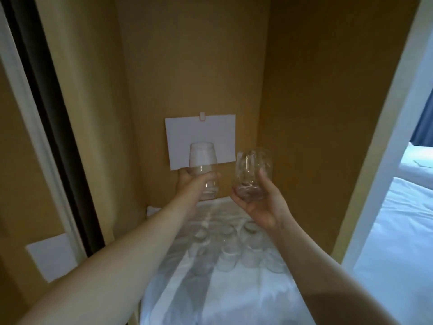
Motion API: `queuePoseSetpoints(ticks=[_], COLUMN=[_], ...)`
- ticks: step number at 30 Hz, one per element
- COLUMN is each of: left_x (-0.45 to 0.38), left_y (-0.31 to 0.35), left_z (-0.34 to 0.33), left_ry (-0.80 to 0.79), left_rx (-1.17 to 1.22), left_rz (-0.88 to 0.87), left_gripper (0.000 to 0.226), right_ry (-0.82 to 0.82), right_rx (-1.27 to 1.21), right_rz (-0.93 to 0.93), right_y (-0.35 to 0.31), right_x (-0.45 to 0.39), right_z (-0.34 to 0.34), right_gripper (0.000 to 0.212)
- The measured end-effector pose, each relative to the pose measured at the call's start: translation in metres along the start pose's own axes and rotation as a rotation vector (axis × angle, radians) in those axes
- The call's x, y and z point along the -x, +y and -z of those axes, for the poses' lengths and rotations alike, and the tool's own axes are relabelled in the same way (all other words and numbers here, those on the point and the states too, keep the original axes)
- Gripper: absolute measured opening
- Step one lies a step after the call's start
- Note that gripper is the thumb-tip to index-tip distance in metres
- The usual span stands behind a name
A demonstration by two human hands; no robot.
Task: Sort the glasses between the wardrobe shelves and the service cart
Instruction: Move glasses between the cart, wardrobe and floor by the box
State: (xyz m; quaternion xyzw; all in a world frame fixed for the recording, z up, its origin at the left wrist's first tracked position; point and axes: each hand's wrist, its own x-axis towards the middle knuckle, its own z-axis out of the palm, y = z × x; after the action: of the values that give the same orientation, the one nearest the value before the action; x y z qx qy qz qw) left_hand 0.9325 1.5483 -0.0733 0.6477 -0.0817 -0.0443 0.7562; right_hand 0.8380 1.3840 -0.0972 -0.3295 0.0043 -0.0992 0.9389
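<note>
Left hand (187,177) grips a tall clear tumbler glass (203,168); right hand (257,205) grips a rounder clear glass (251,173). Both are raised above the white-lined wardrobe shelf (234,301), near its rear edge; more clear glasses (227,254) stand mid-shelf.

Dim, warm light inside the wardrobe (210,66); cooler, brighter daylight enters from the right, over the bed (403,219); the whole picture is soft and slightly blurred; straight edges bow at the sides from the wide lens; forearm shadows fall on the white shelf cloth (234,301).
</note>
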Motion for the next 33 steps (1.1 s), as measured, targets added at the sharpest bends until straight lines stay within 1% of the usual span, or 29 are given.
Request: queuePoseSetpoints(ticks=[2, 4, 5, 7, 9, 10, 11, 14, 17, 18, 20, 23, 25, 26, 28, 31, 32, 33], left_x=[0.005, 0.012, 0.016, 0.024, 0.034, 0.039, 0.043, 0.056, 0.073, 0.081, 0.097, 0.126, 0.148, 0.158, 0.180, 0.217, 0.232, 0.246], left_y=[0.000, -0.002, -0.003, -0.008, -0.012, -0.014, -0.014, -0.011, -0.010, -0.011, -0.014, -0.019, -0.023, -0.025, -0.029, -0.037, -0.040, -0.043], left_z=[-0.003, -0.008, -0.011, -0.022, -0.033, -0.038, -0.042, -0.053, -0.070, -0.077, -0.096, -0.132, -0.161, -0.176, -0.208, -0.260, -0.278, -0.297], left_ry=[-0.058, -0.111, -0.136, -0.182, -0.233, -0.259, -0.285, -0.385, -0.457, -0.479, -0.504, -0.521, -0.572, -0.606, -0.673, -0.763, -0.788, -0.812], left_rx=[-0.002, -0.032, -0.046, -0.047, -0.051, -0.043, -0.037, -0.034, 0.030, 0.053, 0.068, 0.032, 0.014, 0.009, -0.008, -0.051, -0.058, -0.059], left_rz=[0.007, 0.009, 0.007, 0.004, -0.001, -0.001, -0.006, -0.048, -0.062, -0.057, -0.032, 0.010, 0.027, 0.031, 0.024, 0.019, 0.024, 0.028], left_gripper=[0.065, 0.071, 0.077, 0.090, 0.093, 0.091, 0.086, 0.070, 0.042, 0.041, 0.051, 0.077, 0.082, 0.081, 0.080, 0.090, 0.092, 0.093], right_ry=[0.025, 0.054, 0.053, 0.036, 0.047, 0.049, 0.048, 0.053, 0.096, 0.087, 0.068, 0.061, 0.055, 0.046, 0.054, 0.149, 0.174, 0.187], right_rx=[0.083, 0.114, 0.132, 0.142, 0.099, 0.078, 0.063, 0.084, 0.126, 0.127, 0.111, 0.052, 0.020, 0.007, 0.018, 0.094, 0.107, 0.109], right_rz=[0.027, 0.036, 0.042, 0.050, 0.033, 0.030, 0.035, 0.093, 0.169, 0.178, 0.196, 0.213, 0.201, 0.203, 0.228, 0.267, 0.282, 0.298], right_y=[-0.004, -0.007, -0.008, -0.010, -0.014, -0.016, -0.020, -0.031, -0.046, -0.052, -0.065, -0.088, -0.107, -0.116, -0.136, -0.168, -0.180, -0.191], right_x=[0.016, 0.033, 0.040, 0.054, 0.066, 0.072, 0.079, 0.102, 0.125, 0.134, 0.154, 0.191, 0.216, 0.229, 0.260, 0.308, 0.324, 0.341], right_z=[0.001, 0.003, 0.004, 0.003, 0.005, 0.008, 0.011, 0.019, 0.029, 0.032, 0.039, 0.058, 0.077, 0.087, 0.102, 0.131, 0.140, 0.149], right_gripper=[0.049, 0.064, 0.064, 0.048, 0.034, 0.033, 0.036, 0.058, 0.076, 0.081, 0.096, 0.092, 0.098, 0.095, 0.085, 0.079, 0.071, 0.058])
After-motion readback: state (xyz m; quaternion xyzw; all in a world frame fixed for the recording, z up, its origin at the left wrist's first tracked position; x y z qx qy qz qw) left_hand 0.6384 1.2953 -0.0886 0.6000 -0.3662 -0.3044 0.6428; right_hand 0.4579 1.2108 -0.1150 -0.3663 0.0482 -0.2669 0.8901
